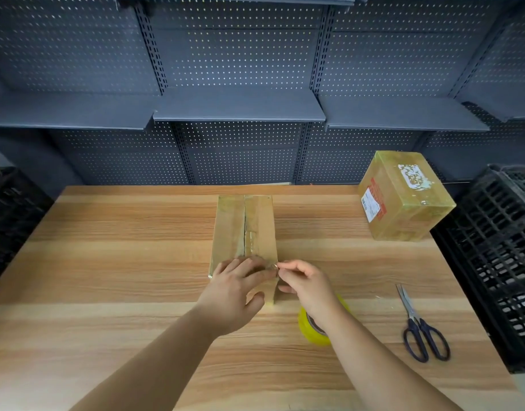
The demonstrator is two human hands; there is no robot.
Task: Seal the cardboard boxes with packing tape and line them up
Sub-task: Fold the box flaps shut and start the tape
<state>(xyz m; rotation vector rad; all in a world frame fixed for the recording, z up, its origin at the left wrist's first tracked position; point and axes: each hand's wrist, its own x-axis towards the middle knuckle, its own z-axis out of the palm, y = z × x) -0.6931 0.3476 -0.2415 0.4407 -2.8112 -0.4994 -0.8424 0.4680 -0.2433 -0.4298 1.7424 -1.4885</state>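
From the head camera we see the open-seamed cardboard box [245, 232] lying in the middle of the wooden table [107, 262], its long side running away from us and a dark gap showing between its top flaps. Our left hand [236, 280] lies on its near end, fingers spread flat on top and the thumb down on the front face. Our right hand [303, 280] pinches, between thumb and forefinger, what looks like a tape end [274, 266] at the box's near right edge; it is too small and clear to be sure. The yellow tape roll [311, 329] sits just under that wrist, partly hidden. The scissors [421, 327] lie well apart to the right, and a second box [403, 197], already glossy with tape, stands at the far right corner. We judge the risks to be these: thin film may fold onto itself or wrinkle across the gap if pulled askew, the light box may slide if the left hand eases, and the forearm may knock the roll.
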